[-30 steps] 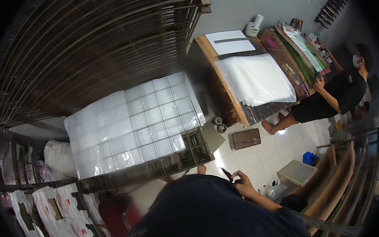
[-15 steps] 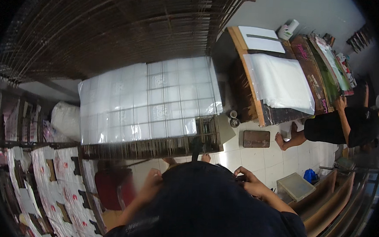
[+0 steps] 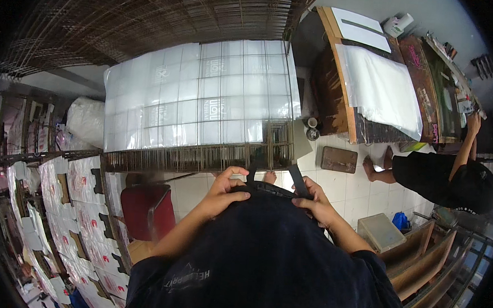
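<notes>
Both of my hands are in front of my dark shirt (image 3: 251,256), one at each end of a black band with straps (image 3: 267,188). My left hand (image 3: 224,195) has its thumb on the band's left end and its index finger against a short upright strap (image 3: 253,171); the other fingers curl under, partly hidden. On the other side, my right hand (image 3: 315,204) pinches a flat black strap (image 3: 299,182) between thumb and fingers, and the strap sticks up past the hand. What the band fastens to is hidden by the shirt.
Ahead, a wire drying rack (image 3: 201,157) carries wide clear printed sheets (image 3: 199,94). A wooden table (image 3: 344,120) with a stack of plastic sheets (image 3: 377,91) stands at right. A co-worker (image 3: 442,177) bends there. A red chair (image 3: 147,210), brown box (image 3: 338,159) and shelves (image 3: 421,249) surround me.
My view has tilted downward, so the rack and table sit higher. Both hands have come up in view, and the strap in my right hand now shows. The co-worker's arm has shifted.
</notes>
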The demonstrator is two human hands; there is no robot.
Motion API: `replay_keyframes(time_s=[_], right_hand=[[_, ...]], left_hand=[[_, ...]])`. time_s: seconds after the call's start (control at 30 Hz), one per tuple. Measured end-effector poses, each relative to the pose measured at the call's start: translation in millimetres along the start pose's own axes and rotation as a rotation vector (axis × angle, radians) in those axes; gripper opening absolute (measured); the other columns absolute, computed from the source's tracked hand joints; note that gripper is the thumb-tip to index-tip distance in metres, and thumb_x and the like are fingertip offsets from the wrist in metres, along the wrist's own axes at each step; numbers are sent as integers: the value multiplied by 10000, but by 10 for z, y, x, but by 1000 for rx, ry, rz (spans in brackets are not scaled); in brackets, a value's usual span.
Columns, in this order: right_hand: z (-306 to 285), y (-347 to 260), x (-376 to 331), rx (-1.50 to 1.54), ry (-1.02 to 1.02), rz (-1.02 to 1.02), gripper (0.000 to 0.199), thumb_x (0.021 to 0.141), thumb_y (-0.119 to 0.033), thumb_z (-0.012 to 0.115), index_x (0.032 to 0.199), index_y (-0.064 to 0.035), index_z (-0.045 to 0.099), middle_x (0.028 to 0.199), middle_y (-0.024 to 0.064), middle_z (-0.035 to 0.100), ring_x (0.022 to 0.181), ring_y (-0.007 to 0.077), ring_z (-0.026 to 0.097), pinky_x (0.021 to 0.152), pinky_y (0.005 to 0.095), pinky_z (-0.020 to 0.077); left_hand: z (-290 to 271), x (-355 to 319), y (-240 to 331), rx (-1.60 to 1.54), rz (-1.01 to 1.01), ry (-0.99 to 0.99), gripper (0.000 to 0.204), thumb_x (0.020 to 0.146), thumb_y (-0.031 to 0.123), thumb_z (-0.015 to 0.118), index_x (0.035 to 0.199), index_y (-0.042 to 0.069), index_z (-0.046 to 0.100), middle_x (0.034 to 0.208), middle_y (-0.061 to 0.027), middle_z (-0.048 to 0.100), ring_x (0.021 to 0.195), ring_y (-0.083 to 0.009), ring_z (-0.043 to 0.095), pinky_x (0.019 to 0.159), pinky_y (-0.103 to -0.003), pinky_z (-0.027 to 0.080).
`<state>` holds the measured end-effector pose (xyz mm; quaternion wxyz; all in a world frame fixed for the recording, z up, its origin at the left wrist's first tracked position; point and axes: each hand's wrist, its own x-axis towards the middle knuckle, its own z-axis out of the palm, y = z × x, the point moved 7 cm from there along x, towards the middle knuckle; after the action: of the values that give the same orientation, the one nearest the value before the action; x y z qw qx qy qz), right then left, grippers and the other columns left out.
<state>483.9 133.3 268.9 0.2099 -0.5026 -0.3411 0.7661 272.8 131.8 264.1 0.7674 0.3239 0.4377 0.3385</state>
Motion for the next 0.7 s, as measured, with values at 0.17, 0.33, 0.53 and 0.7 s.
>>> replay_keyframes(time_s=[0.17, 0.33, 0.53, 0.7], right_hand=[[4, 47, -41, 83, -49, 136, 267, 728, -44, 564, 984, -79, 498, 769, -23, 513, 665, 43, 469, 597, 174, 364], [51, 32, -24, 4, -67, -44, 239, 760, -18, 580, 977, -71, 496, 798, -30, 515, 756, 49, 479, 685, 174, 368], [203, -204, 3, -112, -124, -83, 275, 776, -65, 619, 1026, -59, 504, 790, -26, 504, 723, 60, 456, 668, 199, 358], [396, -219, 186, -253, -209, -216, 298, 762, -175, 678, 1003, -39, 569, 837, 8, 570, 778, 91, 509, 717, 233, 397]], left_hand=[[50, -13, -20, 3, 24, -3, 454, 768, -12, 608, 1157, 80, 394, 826, -38, 595, 760, -91, 551, 696, -225, 425], [97, -69, 17, -51, 99, 6, 465, 769, -36, 590, 1180, 77, 406, 867, -48, 603, 790, -85, 548, 705, -222, 424], [192, -55, 95, 76, 21, -13, 565, 792, -45, 526, 1311, 103, 357, 804, 15, 546, 726, -52, 471, 683, -176, 385], [178, 58, -19, 205, 92, -38, 458, 807, -10, 523, 1248, 77, 437, 781, 36, 510, 678, -30, 435, 615, -174, 364]])
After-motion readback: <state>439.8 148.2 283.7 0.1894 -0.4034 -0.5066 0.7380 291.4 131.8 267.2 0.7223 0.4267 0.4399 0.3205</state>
